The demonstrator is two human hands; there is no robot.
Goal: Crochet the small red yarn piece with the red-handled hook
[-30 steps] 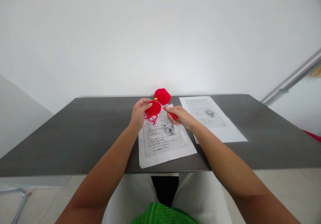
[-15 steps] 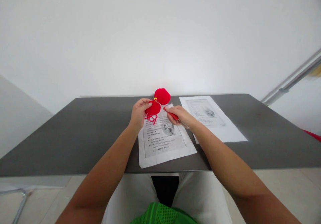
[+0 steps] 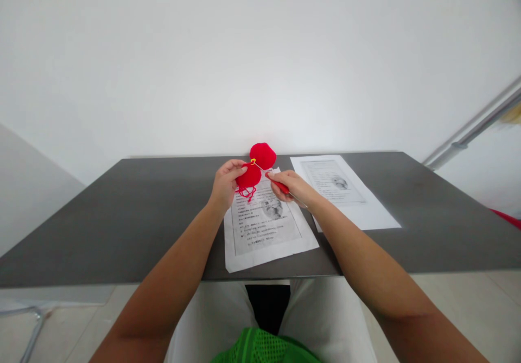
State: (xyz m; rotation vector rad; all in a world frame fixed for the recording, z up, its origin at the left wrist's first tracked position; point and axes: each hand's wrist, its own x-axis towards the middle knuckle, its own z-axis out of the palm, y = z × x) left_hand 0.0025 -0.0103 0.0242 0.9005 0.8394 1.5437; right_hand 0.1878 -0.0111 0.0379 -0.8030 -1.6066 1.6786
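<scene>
Between thumb and fingers, my left hand (image 3: pixel 226 182) pinches a round red crocheted piece (image 3: pixel 249 176) with loose red yarn ends (image 3: pixel 246 192) dangling below it. A small yellow marker or loop (image 3: pixel 253 161) sits at the piece's upper edge. My right hand (image 3: pixel 291 185) is closed around the red handle of a crochet hook (image 3: pixel 281 186); its metal shaft points left to the yellow spot, and a metal end sticks out behind toward my wrist. Just beyond the piece lies a red yarn ball (image 3: pixel 262 155), near the wall. Whether yarn is looped on the hook is too small to tell.
Beneath my hands a printed sheet (image 3: pixel 268 238) lies on the dark table (image 3: pixel 122 222). A second printed sheet (image 3: pixel 358 205) is to its right. The white wall (image 3: pixel 260 70) rises behind the table's far edge. A grey pipe (image 3: pixel 476 135) runs along the right.
The hook's tip and the yellow loop have shifted very slightly. Both hands keep nearly the same place and grip.
</scene>
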